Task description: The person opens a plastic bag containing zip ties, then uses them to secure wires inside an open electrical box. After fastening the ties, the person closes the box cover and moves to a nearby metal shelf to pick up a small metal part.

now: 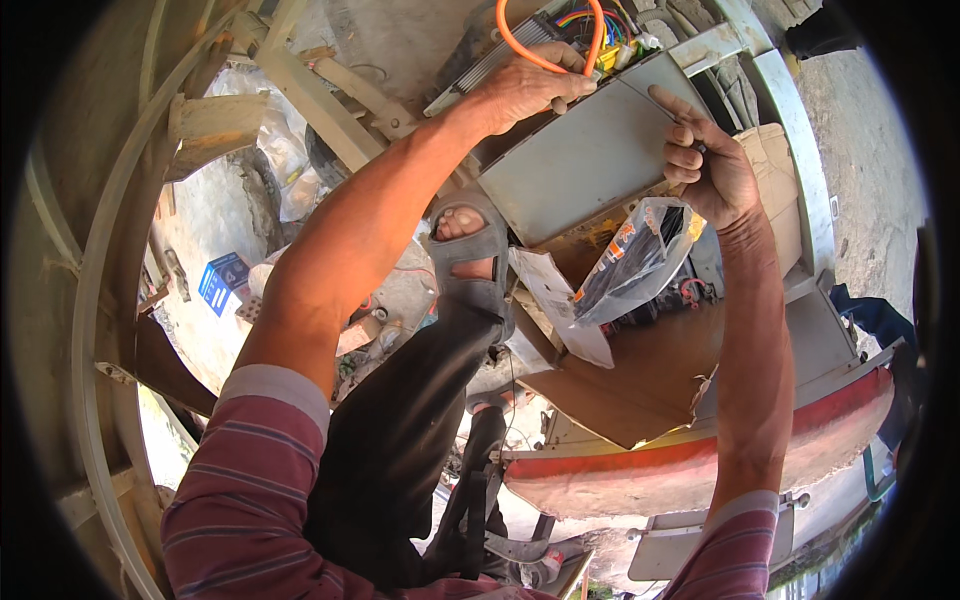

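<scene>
My left hand is closed on a thick orange cable, which loops up past the top edge of the view. The cable's end shows near my thumb and fingertips. On the right, my right hand grips a thin, dark screwdriver-like tool, its shaft slanting up-left toward the cable end. Whether its tip touches anything is too small to tell. Below both hands lies a flat grey metal panel. Just beyond it sit a finned metal case and a bundle of coloured wires with yellow connectors.
A clear plastic bag lies by an open cardboard box. My sandalled foot rests left of the panel. Metal frame bars cross the left, a red-edged body panel the lower right. A blue box lies at left.
</scene>
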The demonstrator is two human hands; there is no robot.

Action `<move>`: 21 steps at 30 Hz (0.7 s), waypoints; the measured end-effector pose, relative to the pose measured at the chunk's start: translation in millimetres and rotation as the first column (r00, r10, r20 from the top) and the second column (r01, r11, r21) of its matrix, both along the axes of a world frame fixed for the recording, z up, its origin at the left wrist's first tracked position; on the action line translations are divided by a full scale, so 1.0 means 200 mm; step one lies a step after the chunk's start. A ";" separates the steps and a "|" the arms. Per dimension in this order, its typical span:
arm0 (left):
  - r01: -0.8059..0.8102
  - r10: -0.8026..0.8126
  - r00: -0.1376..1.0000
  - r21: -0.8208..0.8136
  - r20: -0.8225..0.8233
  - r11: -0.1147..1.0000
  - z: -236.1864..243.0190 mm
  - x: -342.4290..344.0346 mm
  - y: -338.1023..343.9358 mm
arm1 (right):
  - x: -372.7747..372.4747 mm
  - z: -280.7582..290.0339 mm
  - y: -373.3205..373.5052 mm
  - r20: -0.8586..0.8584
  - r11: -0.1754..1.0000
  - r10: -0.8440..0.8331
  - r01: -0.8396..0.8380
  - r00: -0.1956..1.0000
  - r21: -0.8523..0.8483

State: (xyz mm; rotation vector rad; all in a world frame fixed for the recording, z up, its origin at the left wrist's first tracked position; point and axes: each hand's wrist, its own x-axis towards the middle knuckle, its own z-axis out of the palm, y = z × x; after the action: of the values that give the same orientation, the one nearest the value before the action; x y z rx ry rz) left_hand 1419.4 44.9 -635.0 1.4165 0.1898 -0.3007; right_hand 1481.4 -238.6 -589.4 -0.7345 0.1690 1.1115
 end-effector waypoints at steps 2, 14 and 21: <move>-0.026 0.025 1.000 0.054 0.018 0.998 0.00 -0.01 -0.01 | 0.01 -0.02 0.04 -0.069 1.000 -0.011 0.010 0.998 -0.012; -0.045 0.043 0.996 0.028 0.075 0.999 -0.01 -0.02 -0.02 | 0.00 -0.08 0.26 -0.090 0.987 -0.019 0.005 0.996 -0.162; -0.035 0.032 0.996 0.030 0.082 0.999 -0.02 -0.02 -0.01 | -0.01 -0.03 0.32 0.112 0.910 0.046 0.004 0.993 -0.414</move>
State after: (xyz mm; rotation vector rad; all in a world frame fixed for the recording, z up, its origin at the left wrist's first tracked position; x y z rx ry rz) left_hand 1415.4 42.1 -638.5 1.4526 0.1517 -0.2123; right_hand 1480.4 -174.9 -595.9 -1.1828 0.3021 1.0591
